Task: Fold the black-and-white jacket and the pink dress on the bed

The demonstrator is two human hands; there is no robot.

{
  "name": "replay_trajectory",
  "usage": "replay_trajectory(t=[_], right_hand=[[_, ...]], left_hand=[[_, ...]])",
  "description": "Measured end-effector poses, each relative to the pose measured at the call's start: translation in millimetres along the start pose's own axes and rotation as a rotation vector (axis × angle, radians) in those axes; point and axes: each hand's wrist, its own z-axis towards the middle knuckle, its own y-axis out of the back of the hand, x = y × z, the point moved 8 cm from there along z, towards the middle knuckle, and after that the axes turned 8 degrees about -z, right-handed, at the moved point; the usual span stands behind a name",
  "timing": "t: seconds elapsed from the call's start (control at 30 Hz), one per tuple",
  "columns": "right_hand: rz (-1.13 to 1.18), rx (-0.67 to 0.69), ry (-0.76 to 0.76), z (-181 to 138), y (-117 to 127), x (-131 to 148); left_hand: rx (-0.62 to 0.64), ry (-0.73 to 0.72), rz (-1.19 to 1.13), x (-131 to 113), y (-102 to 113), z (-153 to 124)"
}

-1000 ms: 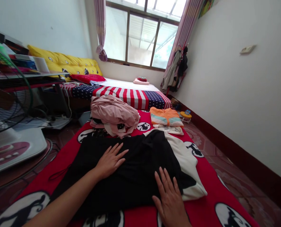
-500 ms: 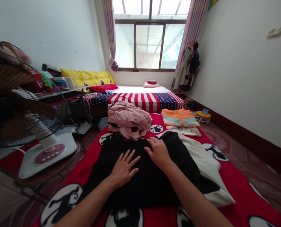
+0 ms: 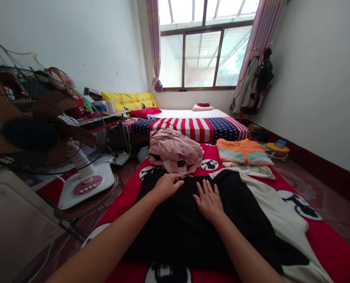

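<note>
A black garment with cream-white sleeves point(image 3: 180, 232), probably a long-sleeved top, lies spread on a red blanket point(image 3: 330, 236) with round black-and-white figure prints. My left hand point(image 3: 169, 186) rests at the garment's far edge, its fingers slightly bent and pointing right. It does not visibly grip the cloth. To its right, my right hand point(image 3: 209, 200) lies flat on the black cloth with the fingers spread. Just beyond my left hand sits a bunched pink garment point(image 3: 176, 149).
Folded orange, white and teal clothing point(image 3: 244, 151) lies at the far right of the blanket, on top of a cream folded cloth point(image 3: 255, 170). A fan point(image 3: 88, 182) stands on a round stool at left. Behind is a bed with a striped, starred cover point(image 3: 186, 129).
My left hand has moved from the middle of the black cloth to its far edge. My right hand has drawn back from that edge onto the cloth. The view has turned left.
</note>
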Motion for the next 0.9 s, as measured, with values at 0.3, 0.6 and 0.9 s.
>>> replay_trajectory(t=[0.3,0.6,0.9], right_hand=[[0.021,0.026,-0.023,-7.0,5.1,0.7],[-0.02,0.082,-0.058,56.3,53.4,-41.1],[-0.023,0.158,-0.197,55.0,13.7,-144.0]], left_hand=[[-0.056,0.097,0.472,85.7,-33.9,-26.6],[-0.115,0.071,0.511,84.5,-34.6,-23.7],[-0.135,0.184,0.458,91.1,-28.1,-25.7]])
